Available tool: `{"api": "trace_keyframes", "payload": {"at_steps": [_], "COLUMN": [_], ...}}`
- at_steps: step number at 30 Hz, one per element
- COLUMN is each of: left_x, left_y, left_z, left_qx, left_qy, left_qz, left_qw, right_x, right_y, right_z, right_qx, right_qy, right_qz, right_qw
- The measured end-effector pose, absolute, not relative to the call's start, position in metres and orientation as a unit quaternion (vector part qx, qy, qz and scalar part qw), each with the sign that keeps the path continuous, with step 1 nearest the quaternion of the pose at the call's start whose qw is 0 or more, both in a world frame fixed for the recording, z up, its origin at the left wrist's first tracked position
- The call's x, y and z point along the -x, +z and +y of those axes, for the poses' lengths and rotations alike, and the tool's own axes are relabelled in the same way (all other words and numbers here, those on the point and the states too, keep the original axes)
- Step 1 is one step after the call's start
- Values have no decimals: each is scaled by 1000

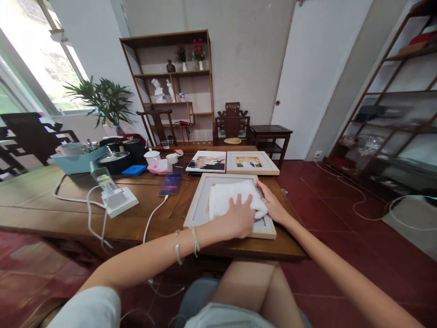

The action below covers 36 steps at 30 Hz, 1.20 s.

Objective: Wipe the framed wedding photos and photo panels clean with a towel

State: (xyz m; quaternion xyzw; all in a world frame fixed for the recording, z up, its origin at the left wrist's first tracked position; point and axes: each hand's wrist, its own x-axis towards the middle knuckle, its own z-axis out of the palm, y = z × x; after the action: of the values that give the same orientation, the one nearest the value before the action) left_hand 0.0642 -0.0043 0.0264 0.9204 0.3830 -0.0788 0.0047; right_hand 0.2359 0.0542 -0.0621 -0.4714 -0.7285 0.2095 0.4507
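Observation:
A pale wooden picture frame (198, 205) lies flat near the table's front edge. A white cloth (227, 197) rests on its glass. My left hand (239, 218) presses flat on the cloth, fingers spread forward. My right hand (273, 202) lies at the frame's right edge, fingers touching the cloth's right side and the frame. Further back lie two more pictures: a photo print (207, 161) and a framed picture (251, 162).
The wooden table (143, 214) also carries a phone (170, 183) with a white cable, a white power strip (118, 200), a blue box (134, 170), pink tissue, cups, pots and a teal tray (77, 161). Shelves, chairs and a small side table stand behind.

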Motion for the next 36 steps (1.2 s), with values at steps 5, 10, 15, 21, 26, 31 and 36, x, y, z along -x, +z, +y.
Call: {"api": "trace_keyframes", "payload": {"at_steps": [5, 10, 15, 21, 26, 31, 36], "left_x": [-26, 18, 66, 95, 89, 78, 83], "left_y": [50, 78, 80, 35, -13, -28, -37], "left_z": [-36, -33, -15, -3, 8, 5, 6], "left_qx": [-939, -885, -798, -759, -793, -776, -767], "left_qy": [-102, 12, 204, 192, 168, 214, 311], "left_qz": [328, 465, 552, 580, 572, 589, 555], "left_qw": [-25, -31, -128, -225, -123, -70, -81], "right_x": [-235, -237, -234, -232, -230, -206, -192], "right_y": [-60, -67, -70, -58, -46, -33, -25], "right_z": [53, 59, 54, 19, 0, -20, -34], "right_qx": [486, 514, 546, 579, 592, 556, 529], "right_qy": [189, 214, 325, 384, 436, 536, 580], "right_qz": [-731, -687, -591, -548, -486, -422, -345], "right_qw": [440, 467, 497, 466, 473, 476, 514]}}
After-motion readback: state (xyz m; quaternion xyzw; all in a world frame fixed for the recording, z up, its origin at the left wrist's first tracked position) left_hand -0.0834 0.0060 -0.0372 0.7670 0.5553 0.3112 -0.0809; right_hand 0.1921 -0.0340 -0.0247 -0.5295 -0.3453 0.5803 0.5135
